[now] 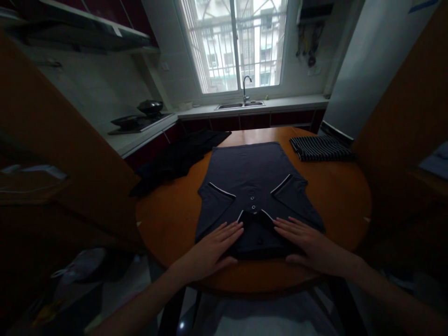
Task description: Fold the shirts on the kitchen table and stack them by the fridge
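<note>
A dark blue-grey polo shirt point(250, 168) lies flat on the round wooden table, its collar end toward me. White trim edges its collar and both short sleeves, which lie across the front, and small buttons show along the placket. My left hand point(217, 245) rests flat on the shirt just left of the collar, fingers stretched out. On the other side of the collar, my right hand point(303, 242) lies flat too, fingers extended. Neither hand grips the cloth.
Folded black-and-white striped cloth point(320, 148) sits at the table's point(168, 224) far right. Dark clothing point(178, 156) is heaped over the far left edge. Beyond are a sink point(241, 105) under the window and a stove with pans point(150, 107). Wooden panels stand on both sides.
</note>
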{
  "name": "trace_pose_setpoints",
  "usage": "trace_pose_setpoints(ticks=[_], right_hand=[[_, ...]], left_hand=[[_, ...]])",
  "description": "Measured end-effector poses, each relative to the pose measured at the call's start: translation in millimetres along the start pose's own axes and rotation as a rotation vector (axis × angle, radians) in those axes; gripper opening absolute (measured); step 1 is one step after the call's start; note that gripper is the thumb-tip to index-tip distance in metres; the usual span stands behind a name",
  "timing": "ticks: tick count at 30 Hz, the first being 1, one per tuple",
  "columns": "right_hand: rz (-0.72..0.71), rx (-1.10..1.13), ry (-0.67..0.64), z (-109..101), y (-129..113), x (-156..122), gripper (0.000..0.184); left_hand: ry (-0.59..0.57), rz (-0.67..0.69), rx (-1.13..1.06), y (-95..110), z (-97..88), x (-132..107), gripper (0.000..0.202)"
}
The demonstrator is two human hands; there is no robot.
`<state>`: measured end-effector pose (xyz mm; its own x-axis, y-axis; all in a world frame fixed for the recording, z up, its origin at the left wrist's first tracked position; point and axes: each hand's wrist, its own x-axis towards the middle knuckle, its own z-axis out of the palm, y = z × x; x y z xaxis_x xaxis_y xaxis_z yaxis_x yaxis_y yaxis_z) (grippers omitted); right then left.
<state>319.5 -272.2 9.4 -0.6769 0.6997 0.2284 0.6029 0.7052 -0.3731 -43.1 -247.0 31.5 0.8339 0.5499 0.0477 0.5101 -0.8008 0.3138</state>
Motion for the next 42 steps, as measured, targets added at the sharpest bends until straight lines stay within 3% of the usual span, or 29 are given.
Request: trace_pose_setpoints(ticks=[3, 7, 13, 19, 26, 29, 32, 35, 38, 42], right_hand=[[-0.004, 0.032, 0.040, 6.8, 4.1, -1.5, 0.057], [0.041, 0.058, 0.159, 11.4, 6.9, -2.6, 0.047], [0.302, 0.181, 0.257, 0.4, 0.7, 15.3, 0.027], [0.429, 0.140, 0.314, -0.1, 5.9, 43.1, 0.030], [0.599, -0.299, 0.283, 11.4, 11.8, 51.9, 0.020], [0.538, -0.459, 0.352, 11.9, 8.4, 50.7, 0.016], [0.434, -0.470, 0.415, 14.2, -1.4, 49.6, 0.020], [0.342, -0.391, 0.464, 14.8, -9.3, 43.1, 0.028], [0.388, -0.354, 0.497, 8.4, -1.5, 22.2, 0.024], [0.485, -0.316, 0.534, -2.9, 29.7, -23.8, 0.019]], left_hand=[[0.075, -0.027, -0.003, -4.6, 9.2, -0.9, 0.065], [0.214, -0.070, -0.058, -7.0, 14.5, -1.7, 0.053], [0.329, -0.259, -0.290, -5.9, 1.7, 13.0, 0.025], [0.421, -0.402, -0.389, -18.8, 4.6, 29.1, 0.033], [0.442, -0.427, -0.111, -26.9, 14.8, 35.9, 0.036], [0.455, -0.409, 0.098, -21.5, 15.5, 34.5, 0.034], [0.464, -0.257, 0.221, -10.9, 11.9, 34.3, 0.037], [0.443, -0.177, 0.214, -4.2, 4.5, 30.8, 0.042], [0.499, -0.268, 0.175, -11.7, -1.9, 13.6, 0.040], [0.563, -0.385, 0.116, -37.2, -0.9, -28.3, 0.030]])
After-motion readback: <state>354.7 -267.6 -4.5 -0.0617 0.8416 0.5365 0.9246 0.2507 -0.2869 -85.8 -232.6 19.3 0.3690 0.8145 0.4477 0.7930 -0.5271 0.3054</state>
